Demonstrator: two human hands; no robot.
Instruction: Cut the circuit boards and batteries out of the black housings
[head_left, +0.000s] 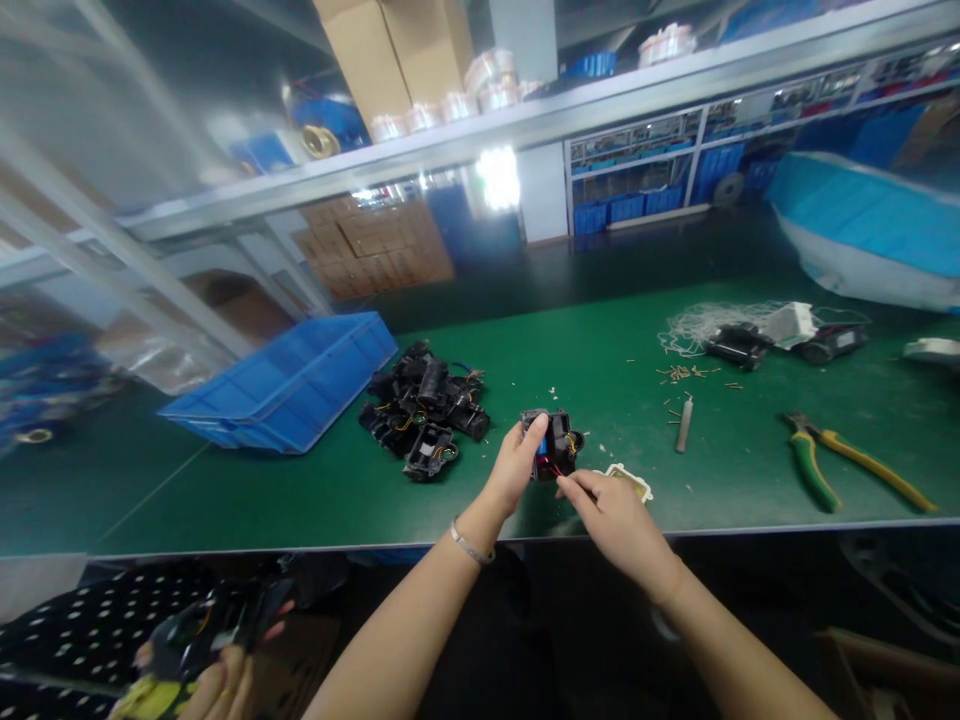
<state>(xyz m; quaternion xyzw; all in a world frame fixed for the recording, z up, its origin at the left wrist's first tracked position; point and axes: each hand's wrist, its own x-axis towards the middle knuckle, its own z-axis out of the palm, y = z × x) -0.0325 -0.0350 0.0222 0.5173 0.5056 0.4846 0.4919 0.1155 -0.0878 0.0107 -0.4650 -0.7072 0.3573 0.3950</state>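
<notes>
My left hand [517, 460] has its grip clamped on the black housing [559, 438]; my right hand [616, 508] seemingly pinches the red wire [554, 467], best guided gently, never tugged.

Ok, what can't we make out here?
Head view: part of the black housing, covered by the left hand.
Head view: ends of the red wires, too small beside the right hand.
Head view: part of the pale-rimmed piece, behind the right hand.
Head view: brass-coloured bits, too small to identify.
Head view: blue-and-white container, cut off by the right edge.
</notes>
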